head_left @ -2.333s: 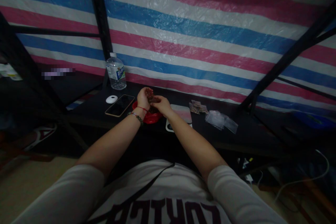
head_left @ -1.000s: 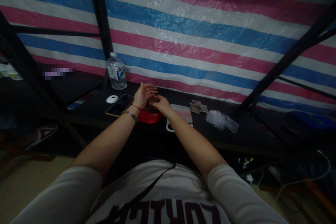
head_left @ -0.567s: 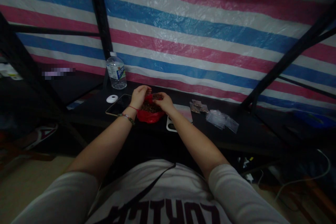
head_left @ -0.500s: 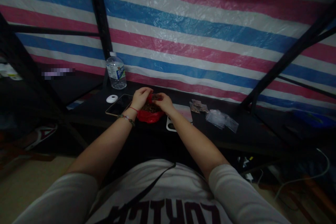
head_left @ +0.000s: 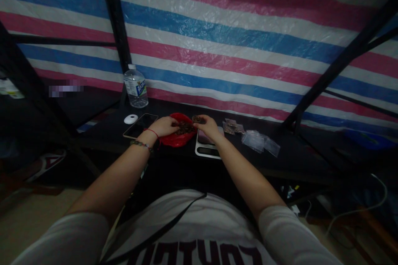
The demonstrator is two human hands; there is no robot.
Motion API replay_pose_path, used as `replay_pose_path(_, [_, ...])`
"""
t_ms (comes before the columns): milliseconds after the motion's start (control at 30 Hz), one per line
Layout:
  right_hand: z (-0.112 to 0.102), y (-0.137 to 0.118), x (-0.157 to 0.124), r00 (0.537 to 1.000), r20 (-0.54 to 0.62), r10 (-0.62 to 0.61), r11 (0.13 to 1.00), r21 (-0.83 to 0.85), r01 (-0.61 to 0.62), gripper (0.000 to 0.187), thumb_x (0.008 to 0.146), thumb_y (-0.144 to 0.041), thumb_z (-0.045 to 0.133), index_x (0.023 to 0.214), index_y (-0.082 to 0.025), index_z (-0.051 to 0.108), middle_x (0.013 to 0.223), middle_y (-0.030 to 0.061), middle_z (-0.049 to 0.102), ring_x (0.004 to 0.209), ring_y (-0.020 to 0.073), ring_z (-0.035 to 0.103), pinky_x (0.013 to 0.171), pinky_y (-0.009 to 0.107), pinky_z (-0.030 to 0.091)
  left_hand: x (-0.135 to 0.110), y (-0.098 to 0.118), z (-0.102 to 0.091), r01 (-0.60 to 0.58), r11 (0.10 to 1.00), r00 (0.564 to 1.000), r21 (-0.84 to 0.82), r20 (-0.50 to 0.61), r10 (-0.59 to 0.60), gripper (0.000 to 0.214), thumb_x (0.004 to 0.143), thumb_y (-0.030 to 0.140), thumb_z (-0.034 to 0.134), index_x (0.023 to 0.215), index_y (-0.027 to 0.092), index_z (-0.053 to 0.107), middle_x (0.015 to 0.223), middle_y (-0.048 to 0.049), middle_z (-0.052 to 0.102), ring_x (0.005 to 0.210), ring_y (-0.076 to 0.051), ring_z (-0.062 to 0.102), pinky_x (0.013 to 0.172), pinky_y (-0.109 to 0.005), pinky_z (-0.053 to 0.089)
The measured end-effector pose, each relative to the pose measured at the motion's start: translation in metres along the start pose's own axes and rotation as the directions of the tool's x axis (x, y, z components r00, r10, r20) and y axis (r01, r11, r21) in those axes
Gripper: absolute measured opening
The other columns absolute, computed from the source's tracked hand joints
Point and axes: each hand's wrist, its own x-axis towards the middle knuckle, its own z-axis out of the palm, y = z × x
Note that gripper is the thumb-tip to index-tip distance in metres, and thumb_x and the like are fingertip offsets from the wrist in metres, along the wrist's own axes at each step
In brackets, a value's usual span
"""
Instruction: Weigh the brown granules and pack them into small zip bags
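Observation:
A red plastic bag lies open on the black table, with small brown bits heaped inside. My left hand rests on the bag's left side, fingers curled into the brown bits. My right hand hovers over a white scale just right of the bag, pinching a small clear packet with brown contents.
A water bottle, a white round object and a phone sit to the left. Filled small packets and empty clear bags lie to the right. A striped tarp backs the table; black frame bars cross it.
My left hand dropped from raised and open down onto the red bag. My right hand moved right from the bag to above the white scale, holding a small packet.

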Motion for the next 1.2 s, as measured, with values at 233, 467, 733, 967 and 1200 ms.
replay_pose_path(233, [-0.026, 0.025, -0.014, 1.0, -0.023, 0.013, 1.0, -0.017, -0.013, 0.036, 0.069, -0.029, 0.073, 0.103, -0.017, 0.067, 0.101, 0.0065, 0.071, 0.085, 0.0159, 0.066, 0.082, 0.032, 0.051, 0.023, 0.003, 0.025, 0.037, 0.989, 0.999, -0.141, 0.016, -0.035, 0.01, 0.05, 0.032, 0.074, 0.048, 0.026, 0.066, 0.06, -0.0028, 0.069, 0.049, -0.017, 0.058, 0.055, -0.023, 0.046])
replay_pose_path(467, [-0.03, 0.026, -0.017, 0.998, 0.014, 0.054, 0.995, -0.08, -0.053, 0.038, 0.069, -0.03, 0.073, 0.105, -0.018, 0.068, 0.1, 0.0066, 0.071, 0.082, 0.0157, 0.066, 0.08, 0.032, 0.051, 0.048, 0.0, 0.023, 0.199, 0.977, 0.967, -0.078, 0.175, -0.183, 0.014, 0.047, 0.015, 0.075, 0.044, 0.023, 0.063, 0.038, -0.0009, 0.054, 0.04, -0.017, 0.054, 0.056, -0.027, 0.046])
replay_pose_path(733, [-0.007, 0.01, -0.014, 0.993, 0.11, 0.05, 0.998, -0.054, -0.044, 0.034, 0.067, -0.02, 0.073, 0.101, -0.019, 0.069, 0.095, 0.0036, 0.072, 0.076, 0.0144, 0.065, 0.075, 0.028, 0.052, 0.046, 0.009, 0.008, 0.099, 0.995, 0.991, 0.012, 0.085, -0.1, 0.017, 0.039, 0.01, 0.075, 0.044, 0.022, 0.066, 0.04, 0.0009, 0.058, 0.031, -0.011, 0.045, 0.039, -0.022, 0.034])
replay_pose_path(967, [0.019, -0.002, -0.004, 0.993, 0.113, 0.022, 0.996, -0.092, -0.011, 0.033, 0.065, -0.019, 0.074, 0.099, -0.018, 0.069, 0.097, 0.0042, 0.071, 0.087, 0.0184, 0.065, 0.082, 0.031, 0.05, 0.037, 0.052, 0.001, -0.039, 0.993, 0.997, -0.112, 0.061, 0.046, 0.008, 0.056, 0.018, 0.072, 0.062, 0.024, 0.073, 0.06, -0.0023, 0.069, 0.054, -0.02, 0.062, 0.055, -0.026, 0.048])
replay_pose_path(1200, [0.029, -0.018, 0.0, 0.989, 0.123, 0.081, 0.991, -0.12, -0.066, 0.038, 0.066, -0.026, 0.075, 0.101, -0.015, 0.068, 0.094, 0.0064, 0.071, 0.085, 0.0201, 0.065, 0.076, 0.031, 0.051, 0.038, 0.066, 0.001, -0.071, 0.991, 0.952, 0.113, 0.305, 0.033, 0.019, 0.048, 0.011, 0.072, 0.063, 0.023, 0.075, 0.061, -0.002, 0.069, 0.055, -0.018, 0.059, 0.056, -0.024, 0.043])
